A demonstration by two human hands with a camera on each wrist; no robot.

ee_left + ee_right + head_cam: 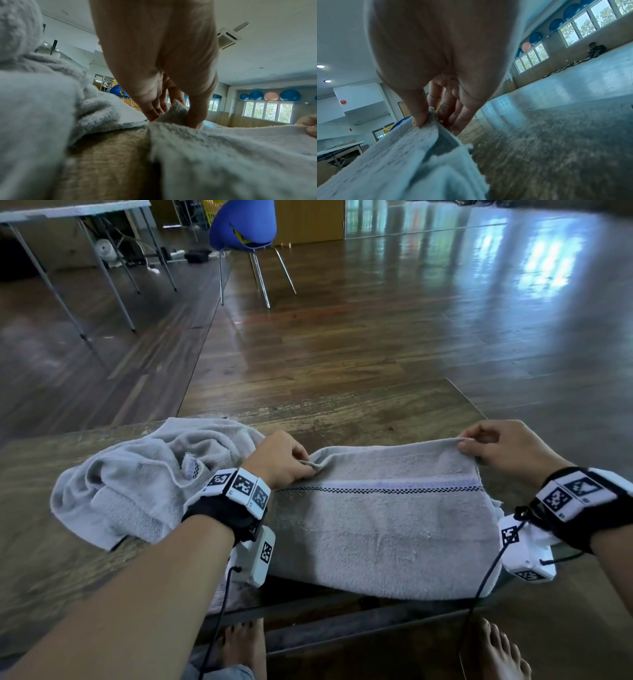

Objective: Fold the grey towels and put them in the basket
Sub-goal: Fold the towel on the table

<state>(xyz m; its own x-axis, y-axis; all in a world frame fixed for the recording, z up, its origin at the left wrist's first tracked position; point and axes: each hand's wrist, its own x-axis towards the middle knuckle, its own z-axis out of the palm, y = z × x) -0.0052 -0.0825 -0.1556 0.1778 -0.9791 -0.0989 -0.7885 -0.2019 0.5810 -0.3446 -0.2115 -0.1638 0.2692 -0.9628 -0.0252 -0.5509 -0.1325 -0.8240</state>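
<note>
A grey towel (380, 529) with a checked stripe lies spread across the low wooden table (342, 409), its near edge hanging over the front. My left hand (301, 465) pinches its far left corner, seen close in the left wrist view (178, 116). My right hand (467, 445) pinches the far right corner and lifts it slightly, thumb on top of the towel edge (433, 119). A second grey towel (144, 481) lies crumpled on the table to the left of my left hand. No basket is in view.
A blue chair (245, 231) stands on the wooden floor beyond the table. A metal-legged table (68, 210) is at the far left. My bare feet (500, 652) are below the table's front edge. A person (595, 50) sits far off by the windows.
</note>
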